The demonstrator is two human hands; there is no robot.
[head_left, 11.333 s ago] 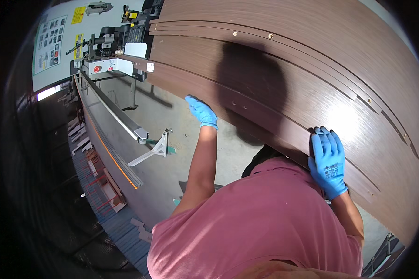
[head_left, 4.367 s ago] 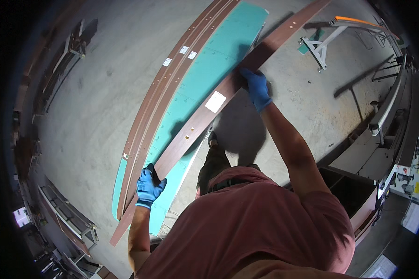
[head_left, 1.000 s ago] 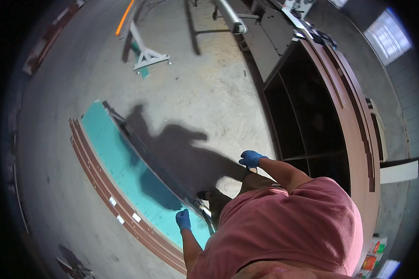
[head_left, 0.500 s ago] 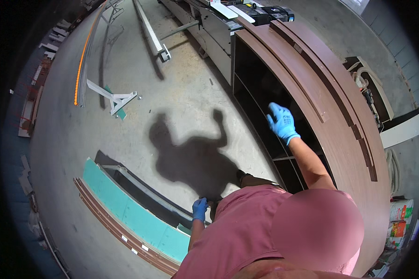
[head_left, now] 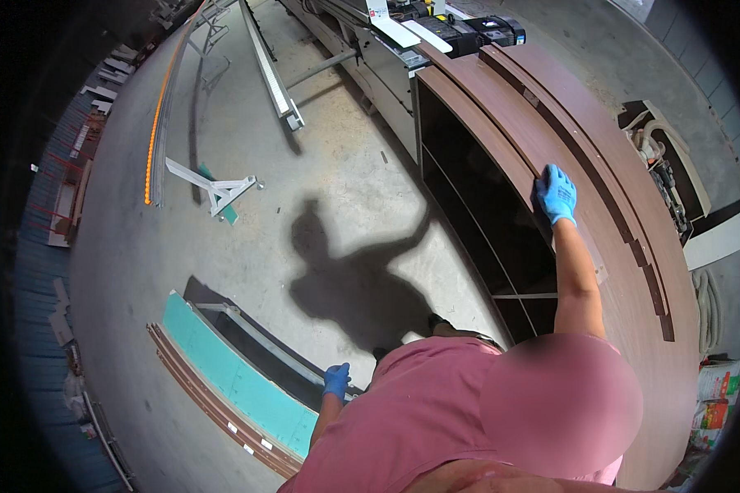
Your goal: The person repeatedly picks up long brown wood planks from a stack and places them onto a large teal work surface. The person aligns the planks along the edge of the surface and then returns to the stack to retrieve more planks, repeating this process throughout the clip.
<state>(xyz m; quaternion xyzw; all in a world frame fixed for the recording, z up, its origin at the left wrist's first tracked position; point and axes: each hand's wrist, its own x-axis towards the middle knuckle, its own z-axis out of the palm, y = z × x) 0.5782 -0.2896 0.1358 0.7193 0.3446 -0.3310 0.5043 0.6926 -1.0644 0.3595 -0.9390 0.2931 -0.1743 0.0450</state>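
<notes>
My right hand (head_left: 557,195), in a blue glove, is closed on the near part of a narrow brown board (head_left: 487,113). This board lies along the left edge of a large brown cabinet's top (head_left: 625,324), and the hand covers part of it. Down by my left side, my left hand (head_left: 336,380) hangs with its blue-gloved fingers curled. Whatever it might hold is hidden. Beyond it stands a long bench-like stack topped by a teal panel (head_left: 234,374), with brown strips (head_left: 214,411) along its outer side.
More long brown boards (head_left: 608,185) lie on the cabinet top. A grey machine (head_left: 378,70) adjoins the cabinet's far end. A white-grey metal stand (head_left: 218,189) and a long rail (head_left: 267,70) are on the concrete floor. Hoses and bags lie right of the cabinet.
My right hand has moved right, from over the cabinet's dark open side onto the narrow brown board, and closed on it. My left hand has shifted slightly left and down.
</notes>
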